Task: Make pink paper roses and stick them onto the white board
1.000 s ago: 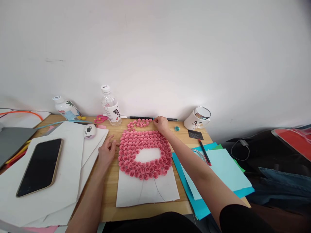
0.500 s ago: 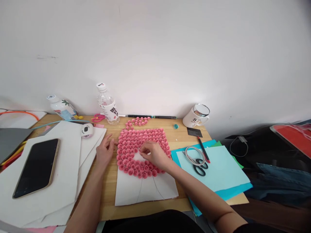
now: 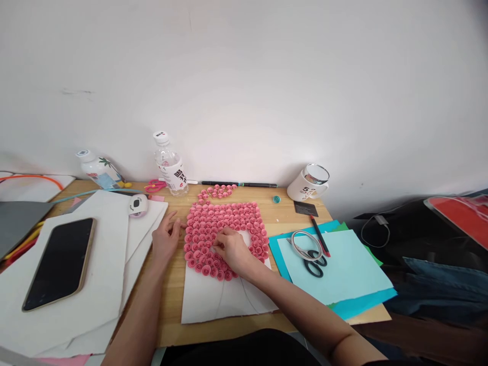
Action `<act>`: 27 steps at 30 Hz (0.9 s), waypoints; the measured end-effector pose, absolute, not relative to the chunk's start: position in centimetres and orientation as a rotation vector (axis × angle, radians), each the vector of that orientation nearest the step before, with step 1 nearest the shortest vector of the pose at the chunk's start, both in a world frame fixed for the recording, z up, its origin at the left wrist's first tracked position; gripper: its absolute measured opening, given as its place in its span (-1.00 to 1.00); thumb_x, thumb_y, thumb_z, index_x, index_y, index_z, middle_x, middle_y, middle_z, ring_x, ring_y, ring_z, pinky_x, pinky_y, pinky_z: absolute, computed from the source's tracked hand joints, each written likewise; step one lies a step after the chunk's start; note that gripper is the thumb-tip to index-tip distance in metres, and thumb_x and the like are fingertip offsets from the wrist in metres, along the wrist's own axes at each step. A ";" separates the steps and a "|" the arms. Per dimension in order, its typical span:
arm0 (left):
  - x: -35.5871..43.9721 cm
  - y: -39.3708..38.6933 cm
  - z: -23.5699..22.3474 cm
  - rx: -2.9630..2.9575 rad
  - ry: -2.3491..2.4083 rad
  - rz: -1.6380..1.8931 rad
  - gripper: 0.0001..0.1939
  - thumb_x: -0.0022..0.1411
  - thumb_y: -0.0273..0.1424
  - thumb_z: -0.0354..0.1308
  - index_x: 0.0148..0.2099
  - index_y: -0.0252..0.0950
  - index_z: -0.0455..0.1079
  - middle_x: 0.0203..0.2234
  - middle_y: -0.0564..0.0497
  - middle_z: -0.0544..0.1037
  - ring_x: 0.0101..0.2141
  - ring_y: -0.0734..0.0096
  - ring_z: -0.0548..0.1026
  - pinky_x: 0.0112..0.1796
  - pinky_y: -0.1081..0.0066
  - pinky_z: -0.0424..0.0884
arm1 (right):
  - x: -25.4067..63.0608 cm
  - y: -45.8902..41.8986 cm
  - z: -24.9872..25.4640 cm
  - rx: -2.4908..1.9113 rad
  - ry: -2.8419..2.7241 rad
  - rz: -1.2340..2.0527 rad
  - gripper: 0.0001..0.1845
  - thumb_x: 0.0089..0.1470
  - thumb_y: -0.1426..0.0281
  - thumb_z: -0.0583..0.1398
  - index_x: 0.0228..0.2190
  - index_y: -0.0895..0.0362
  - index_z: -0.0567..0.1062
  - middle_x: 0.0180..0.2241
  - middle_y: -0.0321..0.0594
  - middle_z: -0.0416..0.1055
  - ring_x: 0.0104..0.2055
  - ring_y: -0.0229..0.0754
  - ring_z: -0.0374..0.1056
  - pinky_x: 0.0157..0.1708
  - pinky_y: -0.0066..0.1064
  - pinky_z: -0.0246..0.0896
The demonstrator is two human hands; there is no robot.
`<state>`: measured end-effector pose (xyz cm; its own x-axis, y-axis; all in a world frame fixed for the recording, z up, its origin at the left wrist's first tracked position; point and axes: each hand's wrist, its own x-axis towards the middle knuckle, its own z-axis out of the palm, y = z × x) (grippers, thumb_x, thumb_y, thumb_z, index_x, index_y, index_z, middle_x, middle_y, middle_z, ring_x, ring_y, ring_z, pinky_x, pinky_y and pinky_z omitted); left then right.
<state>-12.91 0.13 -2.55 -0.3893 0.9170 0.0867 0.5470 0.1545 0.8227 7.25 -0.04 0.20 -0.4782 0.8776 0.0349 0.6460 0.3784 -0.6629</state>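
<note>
Rows of small rolled pink paper roses (image 3: 206,218) cover the upper part of a white paper sheet (image 3: 202,300). Pencil lines run down its bare lower part. Inside the rows is a white gap, partly covered by my right hand (image 3: 233,251). Its thumb and fingers are pinched together at the left edge of this gap, against the roses; what lies between the fingertips is hidden. My left hand (image 3: 166,239) rests on the wood beside the sheet's left edge, fingers apart and holding nothing, its fingertips close to the outer roses.
Loose paper roses (image 3: 217,191) lie behind the sheet. A plastic bottle (image 3: 171,170), pens (image 3: 240,184) and a mug (image 3: 308,183) stand or lie along the wall. Scissors (image 3: 314,264) and a tape roll (image 3: 307,246) sit on coloured paper at right; a phone (image 3: 61,264) lies left.
My right hand has shifted slightly left and down across the gap, showing more white on its right side. The left hand stays in place.
</note>
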 end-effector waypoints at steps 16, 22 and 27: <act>-12.8 0.1 -2.4 1.363 1.976 1.153 -0.44 0.14 -0.09 -0.05 0.09 -0.31 0.26 -0.48 0.00 0.58 -0.54 0.34 0.46 -0.32 0.32 0.40 | 8.0 -0.1 1.8 -1.344 -2.207 0.888 -0.82 -0.02 0.59 0.18 -0.47 0.13 0.57 -0.37 -0.21 0.40 -0.36 -0.27 0.33 -0.37 -0.48 0.17; -12.8 0.1 -2.3 1.381 2.000 1.146 -0.45 0.14 -0.09 -0.05 0.07 -0.31 0.28 -0.48 0.01 0.59 -0.53 0.34 0.48 -0.28 0.32 0.40 | 7.4 -0.2 1.4 -1.357 -2.305 0.831 -0.82 -0.03 0.57 0.20 -0.54 0.14 0.56 -0.45 -0.23 0.40 -0.40 -0.26 0.29 -0.44 -0.49 0.09; -13.0 0.1 -2.8 1.364 1.980 1.145 -0.44 0.14 -0.07 -0.04 0.09 -0.31 0.27 -0.46 -0.02 0.59 -0.49 0.31 0.50 -0.30 0.32 0.41 | 8.5 2.6 2.2 -1.240 -2.205 0.798 -0.82 -0.03 0.59 0.18 -0.53 0.15 0.55 -0.47 -0.25 0.41 -0.44 -0.31 0.29 -0.40 -0.52 0.12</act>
<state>-12.97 0.14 -2.78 -0.3924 0.9169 0.0732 0.5206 0.1557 0.8395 8.49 2.63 2.17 -0.4715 0.8729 0.1253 0.5904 0.4180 -0.6904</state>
